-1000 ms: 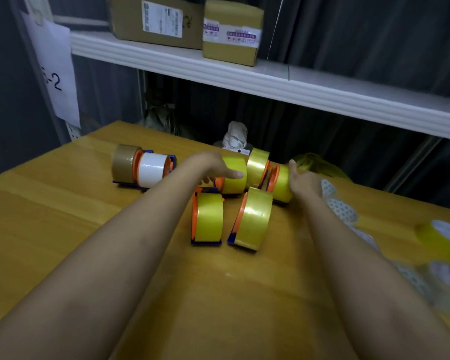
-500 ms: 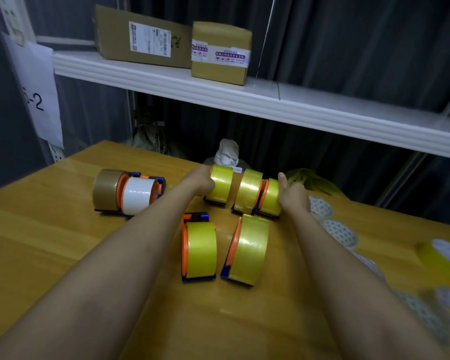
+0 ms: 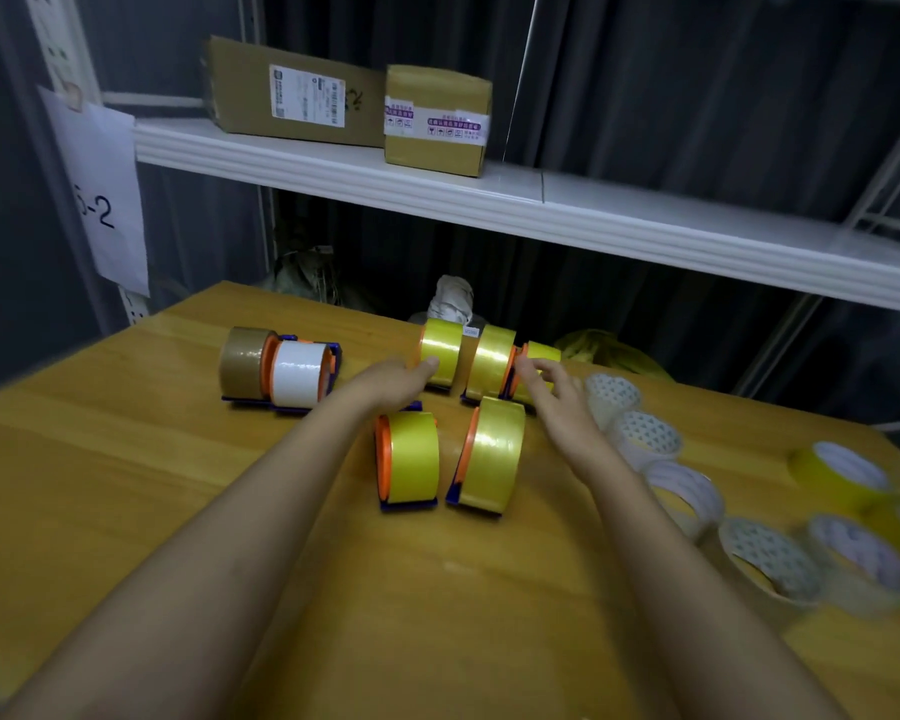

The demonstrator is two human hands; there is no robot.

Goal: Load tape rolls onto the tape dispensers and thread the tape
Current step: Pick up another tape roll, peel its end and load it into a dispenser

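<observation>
Your left hand [image 3: 404, 379] touches the far-left yellow roll [image 3: 440, 350], seemingly loose; your right hand [image 3: 552, 387] hovers released beside the rightmost dispenser [image 3: 533, 368]. Nudge either and the crowded row on the surface [image 3: 126, 485] could topple.

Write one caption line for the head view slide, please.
Both hands, left hand and right hand, reach loaded yellow tape dispensers on a wooden table.
</observation>
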